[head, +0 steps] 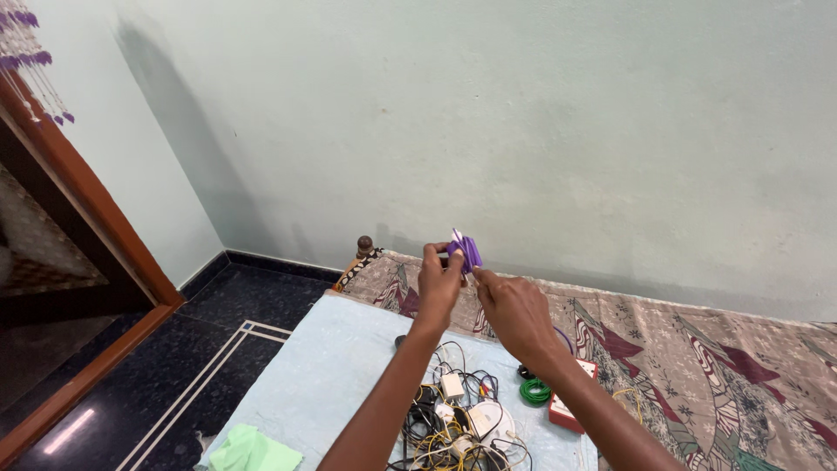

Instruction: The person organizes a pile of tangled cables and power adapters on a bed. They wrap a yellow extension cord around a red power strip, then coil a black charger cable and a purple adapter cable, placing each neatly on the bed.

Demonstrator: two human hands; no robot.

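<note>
hands: left hand + right hand gripping purple cable coil, open air

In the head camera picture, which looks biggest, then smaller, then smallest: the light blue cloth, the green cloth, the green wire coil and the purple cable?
1. light blue cloth
2. green cloth, partly cut off by the picture edge
3. green wire coil and purple cable in the left hand look alike, so I won't rank them.

One small package on the bed

A flat red box with a white top face lies just right of the green cable coil, partly hidden under a forearm.
</note>
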